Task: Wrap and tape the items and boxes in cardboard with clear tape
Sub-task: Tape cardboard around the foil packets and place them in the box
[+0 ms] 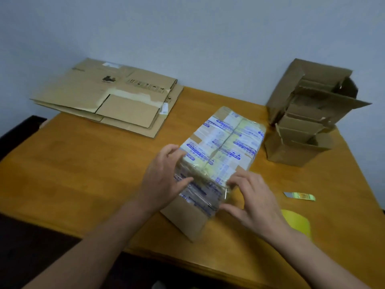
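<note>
Lying between the middle of the bench [83,174] and its near edge, the taped cardboard bundle [225,142] points its long axis toward the far right corner; both hands are at its near end, equally close; the left grip [161,182] clasps the left side; the right grip [256,199] pinches the right corner; I judge the next tape goes across this end.

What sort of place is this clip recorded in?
Likely a makeshift packing spot in a plain room, not a warehouse: one wooden table against a bare wall, flattened cardboard stacked at its back, and a taped parcel held by the left hand and right hand.
</note>
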